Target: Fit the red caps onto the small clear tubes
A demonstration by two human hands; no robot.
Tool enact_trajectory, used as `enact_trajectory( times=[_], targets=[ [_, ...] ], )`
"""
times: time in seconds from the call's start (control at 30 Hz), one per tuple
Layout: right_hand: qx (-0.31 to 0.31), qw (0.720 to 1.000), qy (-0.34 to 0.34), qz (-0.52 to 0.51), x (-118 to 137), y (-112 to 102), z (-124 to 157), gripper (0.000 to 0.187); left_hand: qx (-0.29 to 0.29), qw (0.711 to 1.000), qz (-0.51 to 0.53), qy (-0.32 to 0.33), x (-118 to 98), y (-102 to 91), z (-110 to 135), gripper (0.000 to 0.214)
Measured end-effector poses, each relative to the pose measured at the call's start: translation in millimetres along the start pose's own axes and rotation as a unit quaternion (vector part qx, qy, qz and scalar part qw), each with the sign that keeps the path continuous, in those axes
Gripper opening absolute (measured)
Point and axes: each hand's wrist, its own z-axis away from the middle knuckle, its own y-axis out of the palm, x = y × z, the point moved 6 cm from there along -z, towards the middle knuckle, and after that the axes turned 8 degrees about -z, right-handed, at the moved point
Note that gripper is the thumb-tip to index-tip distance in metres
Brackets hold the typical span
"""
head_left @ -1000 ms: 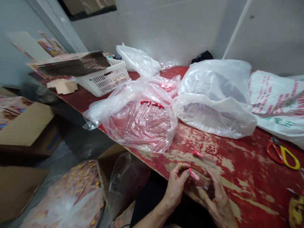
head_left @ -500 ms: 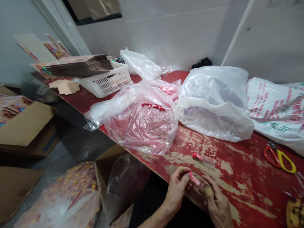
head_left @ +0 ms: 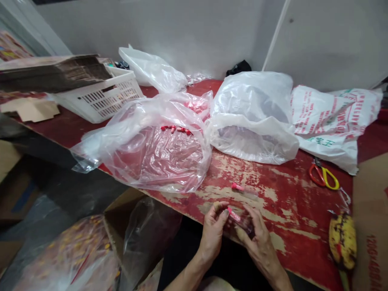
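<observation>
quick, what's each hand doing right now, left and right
Left hand: closed, pinching the pink-capped end of a small clear tube.
Right hand: closed on the tube's other end.

2 bare forearms, no sleeves, taped fingers (head_left: pixel 217 206)

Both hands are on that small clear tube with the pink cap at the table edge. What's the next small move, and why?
Probably press the pink cap home, then lay the small clear tube with the pink cap beside the other pink-capped tube on the worn red table. The left hand pinches the cap end while the right hand grips the body, so the piece looks nearly assembled.
</observation>
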Motion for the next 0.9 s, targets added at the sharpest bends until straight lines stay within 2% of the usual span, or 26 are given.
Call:
enact_trajectory(
  times=[0.1,0.17,0.37,0.53,0.7,0.83,0.9],
  targets=[
    [0.004,1.0,0.018,-0.007,-2,0,-1,0.034,-0.001,1.0,-0.003,-0.002,1,0.1,-2,0.032],
    [0.008,0.999,0.043,-0.023,-5,0,-2,0.034,-0.006,1.0,-0.003,-0.005,2,-0.2,-3,0.032],
    [-0.016,1.0,-0.015,0.001,4,-3,-5,0.039,0.002,1.0,0.004,-0.013,4,2.8,-4,0.032],
    [0.012,0.998,0.058,-0.03,-5,-1,-4,0.035,0.013,1.0,-0.017,-0.005,4,5.7,-3,0.03],
    [0.005,0.999,-0.034,0.038,6,-3,-4,0.041,0.017,1.0,0.0,-0.015,6,5.2,-3,0.031],
    [0.004,0.995,-0.048,0.087,0,-2,-4,0.032,0.015,1.0,-0.016,-0.013,4,6.7,-4,0.032],
    [-0.016,0.988,-0.085,0.125,-1,-3,-5,0.031,0.012,0.999,-0.03,-0.012,1,8.6,-5,0.034]
  ],
)
